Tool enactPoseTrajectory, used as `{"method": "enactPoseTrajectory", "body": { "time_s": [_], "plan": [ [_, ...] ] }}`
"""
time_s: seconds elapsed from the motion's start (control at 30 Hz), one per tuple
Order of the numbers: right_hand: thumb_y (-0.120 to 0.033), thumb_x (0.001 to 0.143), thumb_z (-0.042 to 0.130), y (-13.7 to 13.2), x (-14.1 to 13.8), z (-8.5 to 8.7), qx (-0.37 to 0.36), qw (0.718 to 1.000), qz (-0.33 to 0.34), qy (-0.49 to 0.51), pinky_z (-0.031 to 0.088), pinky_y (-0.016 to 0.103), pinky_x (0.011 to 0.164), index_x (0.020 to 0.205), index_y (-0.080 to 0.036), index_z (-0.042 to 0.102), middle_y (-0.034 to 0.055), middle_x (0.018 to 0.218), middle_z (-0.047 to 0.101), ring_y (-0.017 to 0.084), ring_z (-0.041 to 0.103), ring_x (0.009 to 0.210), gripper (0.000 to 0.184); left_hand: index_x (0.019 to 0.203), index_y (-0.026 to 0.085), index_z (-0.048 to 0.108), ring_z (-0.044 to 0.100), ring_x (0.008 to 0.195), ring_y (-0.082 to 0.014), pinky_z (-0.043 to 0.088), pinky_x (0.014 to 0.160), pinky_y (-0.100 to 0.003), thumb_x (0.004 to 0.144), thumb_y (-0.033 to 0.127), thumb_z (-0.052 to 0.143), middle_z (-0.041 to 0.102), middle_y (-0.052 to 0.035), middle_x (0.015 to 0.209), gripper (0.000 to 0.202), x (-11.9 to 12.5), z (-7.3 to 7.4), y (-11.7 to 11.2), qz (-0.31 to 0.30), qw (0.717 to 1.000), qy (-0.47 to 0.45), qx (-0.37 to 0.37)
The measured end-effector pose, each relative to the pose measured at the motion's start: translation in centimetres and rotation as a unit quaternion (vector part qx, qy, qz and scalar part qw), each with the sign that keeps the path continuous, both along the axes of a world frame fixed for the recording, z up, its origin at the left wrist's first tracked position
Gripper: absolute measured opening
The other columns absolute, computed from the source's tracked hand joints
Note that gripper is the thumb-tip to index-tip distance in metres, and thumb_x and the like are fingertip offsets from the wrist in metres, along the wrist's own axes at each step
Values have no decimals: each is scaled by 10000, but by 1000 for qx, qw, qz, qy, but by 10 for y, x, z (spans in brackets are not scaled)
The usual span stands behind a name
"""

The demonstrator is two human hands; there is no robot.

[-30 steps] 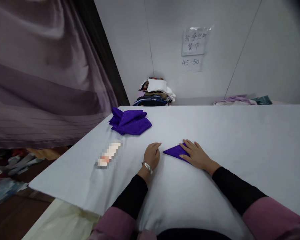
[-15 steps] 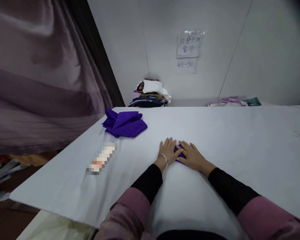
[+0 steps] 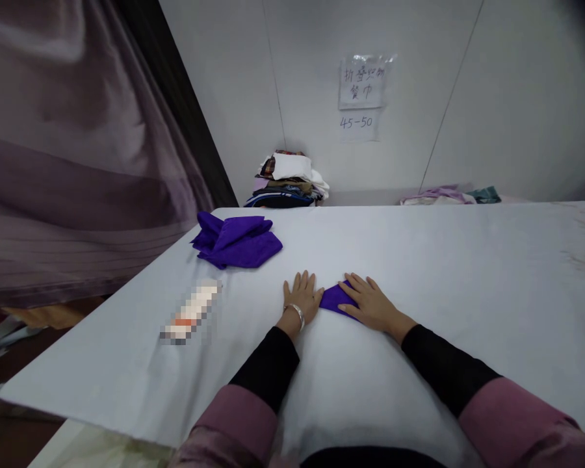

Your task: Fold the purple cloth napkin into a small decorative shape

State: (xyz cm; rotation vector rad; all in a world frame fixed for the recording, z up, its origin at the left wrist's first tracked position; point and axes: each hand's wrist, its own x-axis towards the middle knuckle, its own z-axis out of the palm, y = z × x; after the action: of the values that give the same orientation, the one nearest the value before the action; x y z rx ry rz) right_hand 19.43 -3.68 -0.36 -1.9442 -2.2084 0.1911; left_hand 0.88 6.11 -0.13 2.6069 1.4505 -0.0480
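Note:
A small folded purple cloth lies flat on the white-covered table, in front of my body. My right hand rests palm down over its right part with fingers spread, hiding that side. On the left, my left hand lies flat on the table, fingers stretched out, its thumb at the cloth's left tip. A silver bracelet circles the left wrist. Farther back on the left sits a crumpled, larger purple cloth, which neither hand touches.
A blurred-out pale item lies on the table's left part. Piled folded clothes stand beyond the far edge, with lilac fabric farther right. Handwritten paper hangs on the wall. A mauve curtain borders the left.
My left hand has slid left off the small cloth, uncovering more of it. The right hand stays on the cloth. The whole view has shifted slightly.

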Motion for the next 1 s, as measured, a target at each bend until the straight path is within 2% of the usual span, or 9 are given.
{"method": "enactPoseTrajectory", "body": {
  "time_s": [0.33,0.43,0.5,0.53,0.63,0.77,0.9,1.0],
  "plan": [
    [-679,852,172,-1,-1,2,1,1000,-1,9,111,501,1074,1418,-231,267,101,1490,207,255,134,1368,728,1410,236,225,81,1384,-211,72,1091,-532,893,402,194,153,-16,1511,544,-22,9,-9,51,999,3,-12],
    [-680,852,169,-1,-1,2,-2,1000,2,13,107,497,1075,1416,-226,273,101,1491,204,254,131,1368,731,1406,206,234,150,1372,-244,145,1070,-556,878,360,248,188,-74,1501,550,-19,17,-1,85,996,-1,-25],
    [-677,853,172,0,-1,2,-1,1000,2,15,107,496,1074,1416,-227,274,99,1491,203,257,133,1368,727,1409,181,218,180,1363,-273,187,1048,-577,882,361,232,184,-112,1499,556,-6,26,5,100,995,-15,-24],
    [-676,853,176,0,-1,2,-1,1000,1,15,105,498,1074,1416,-227,273,100,1492,202,260,133,1367,727,1412,185,202,174,1364,-270,188,1051,-571,891,377,206,168,-108,1503,556,4,31,7,95,995,-26,-20],
    [-675,851,199,-1,-1,2,-5,1000,-4,16,96,506,1073,1418,-213,268,109,1495,182,271,122,1368,735,1419,259,154,89,1384,-199,128,1096,-497,905,472,117,101,-20,1523,557,40,37,9,31,997,-67,-7],
    [-640,861,257,0,-1,1,2,1000,4,30,92,513,1074,1430,-233,222,91,1499,176,265,124,1369,701,1414,241,191,88,1383,-227,113,1089,-523,871,589,128,111,-42,1520,648,73,28,-2,-51,995,-87,-27],
    [-625,848,318,1,1,-6,6,999,-2,40,111,498,1081,1447,-194,133,104,1496,178,258,154,1363,762,1421,239,182,79,1385,-209,88,1101,-500,862,611,119,129,-31,1517,675,70,14,-11,-103,990,-86,-32],
    [-655,838,303,1,1,-11,16,999,-1,39,117,495,1086,1445,-186,150,94,1490,201,253,152,1365,782,1426,213,181,75,1384,-229,89,1102,-499,838,658,89,130,-59,1515,743,57,9,-8,-100,992,-77,-20]
  ]
}}
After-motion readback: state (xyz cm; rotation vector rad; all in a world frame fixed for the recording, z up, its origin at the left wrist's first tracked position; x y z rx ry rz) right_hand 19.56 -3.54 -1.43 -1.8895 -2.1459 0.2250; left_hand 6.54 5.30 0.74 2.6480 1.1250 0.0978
